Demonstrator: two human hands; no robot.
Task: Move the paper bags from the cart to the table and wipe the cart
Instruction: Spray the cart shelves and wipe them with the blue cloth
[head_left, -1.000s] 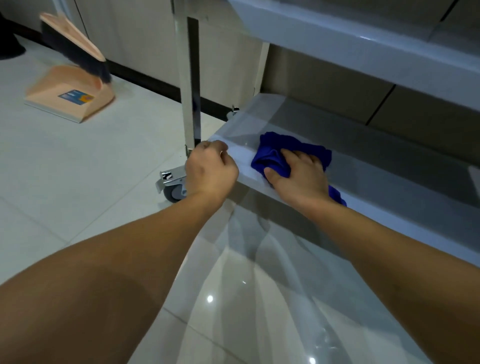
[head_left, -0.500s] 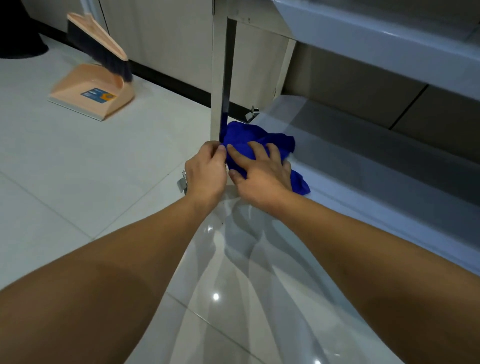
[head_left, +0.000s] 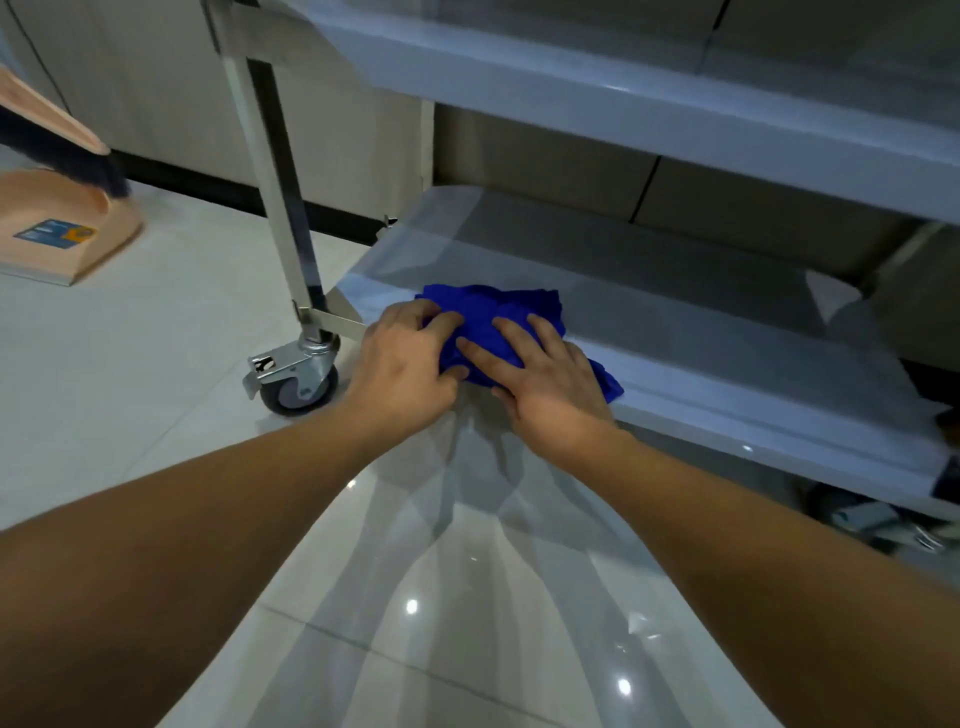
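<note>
Right hand (head_left: 545, 384) flat, fingers spread, pressing crumpled blue microfibre cloth (head_left: 493, 317) on near-left edge of grey cart's lower shelf (head_left: 701, 332). Left hand (head_left: 402, 371) pinches cloth's left side. Half second ago cloth sat against steel corner post (head_left: 283, 208); now shifted right.

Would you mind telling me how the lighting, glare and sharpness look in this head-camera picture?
Head view: dim, cool light; bright ceiling-light spots glare on the glossy floor tiles, and several overlapping arm shadows fan out beneath the hands. The wide lens bends the cart post and shelves. The dustpan at the left edge looks smeared; the blue cloth and the right hand are fairly sharp.
</note>
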